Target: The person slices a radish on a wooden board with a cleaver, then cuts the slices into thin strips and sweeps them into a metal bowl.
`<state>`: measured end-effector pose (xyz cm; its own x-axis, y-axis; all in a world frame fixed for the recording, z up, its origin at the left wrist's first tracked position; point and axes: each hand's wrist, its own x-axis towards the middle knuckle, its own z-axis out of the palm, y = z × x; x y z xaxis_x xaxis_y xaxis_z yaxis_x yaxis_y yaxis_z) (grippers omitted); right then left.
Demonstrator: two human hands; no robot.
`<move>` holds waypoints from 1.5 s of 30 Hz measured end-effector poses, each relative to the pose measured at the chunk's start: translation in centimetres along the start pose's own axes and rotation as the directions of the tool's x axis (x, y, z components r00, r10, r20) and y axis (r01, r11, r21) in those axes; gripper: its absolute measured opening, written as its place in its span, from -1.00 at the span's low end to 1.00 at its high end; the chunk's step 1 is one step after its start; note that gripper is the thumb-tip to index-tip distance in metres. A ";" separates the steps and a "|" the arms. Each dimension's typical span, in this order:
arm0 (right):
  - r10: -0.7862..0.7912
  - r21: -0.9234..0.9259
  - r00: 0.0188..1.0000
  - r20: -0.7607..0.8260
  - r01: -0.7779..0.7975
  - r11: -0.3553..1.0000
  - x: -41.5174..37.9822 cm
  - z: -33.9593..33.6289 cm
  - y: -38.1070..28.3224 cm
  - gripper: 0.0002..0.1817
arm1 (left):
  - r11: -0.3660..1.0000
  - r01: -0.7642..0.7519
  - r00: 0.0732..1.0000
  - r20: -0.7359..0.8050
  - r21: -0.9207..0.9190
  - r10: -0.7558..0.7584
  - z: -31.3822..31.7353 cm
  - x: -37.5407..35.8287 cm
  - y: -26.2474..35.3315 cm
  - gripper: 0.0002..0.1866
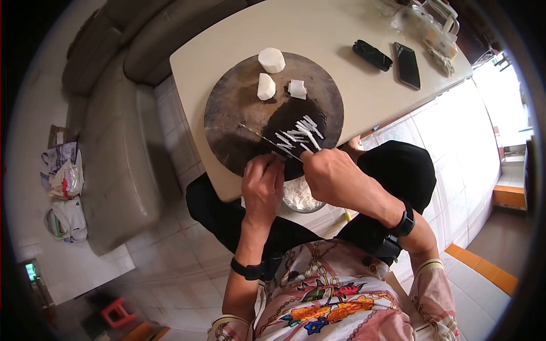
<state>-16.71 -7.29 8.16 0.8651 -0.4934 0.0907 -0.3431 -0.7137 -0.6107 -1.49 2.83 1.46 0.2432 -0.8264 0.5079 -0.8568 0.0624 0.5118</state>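
My right hand (334,173) is closed around the handle of a knife (260,136), its blade slanting up-left over a round cutting board (224,105). My left hand (263,184) rests at the board's near edge with fingers bent and pressed together on a small white radish piece, mostly hidden beneath the fingertips. Thin white radish strips (300,133) lie in a loose row beyond the blade. Farther back on the board are a thick peeled radish chunk (271,60), a smaller cut chunk (265,87) and some thin square slices (297,89).
Below the board's near edge stands a bowl (305,210) of white shreds, partly hidden by my hands. The cream table (190,62) also carries a black case (372,55), a phone (407,66) and a plastic container (435,31). A grey sofa (116,153) is at left.
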 end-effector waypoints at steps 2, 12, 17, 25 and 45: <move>0.009 0.001 0.998 0.057 -0.009 1.000 -0.1 0.0 -0.1 -0.92 | 1.000 0.007 1.000 -0.002 -0.001 -0.007 -0.1 0.0 0.0 -0.80; -0.092 -0.054 0.995 0.042 0.094 0.994 1.1 0.8 -0.2 -0.90 | 1.000 0.028 0.999 0.027 0.004 -0.028 -0.1 -0.2 0.0 -0.79; -0.109 -0.078 0.994 -0.027 0.107 0.991 2.6 2.0 -0.4 -0.91 | 1.000 0.008 0.998 0.064 -0.013 -0.007 -0.6 -0.2 0.0 -0.78; 0.010 -0.150 1.000 0.026 -0.006 0.989 -0.2 -0.3 -0.9 -0.92 | 0.995 -0.041 0.999 -0.038 -0.087 0.037 -0.3 -0.2 -0.6 -0.80; -0.024 -0.283 0.999 0.024 0.029 0.959 1.2 2.4 -2.9 -0.86 | 0.993 -0.013 1.000 0.003 -0.117 0.013 -0.4 -0.5 -1.0 -0.81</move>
<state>-13.79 -4.67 8.15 0.8814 -0.4644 0.0862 -0.4072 -0.8395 -0.3599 -0.55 3.39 0.95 0.2303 -0.8272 0.5126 -0.8010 0.1380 0.5825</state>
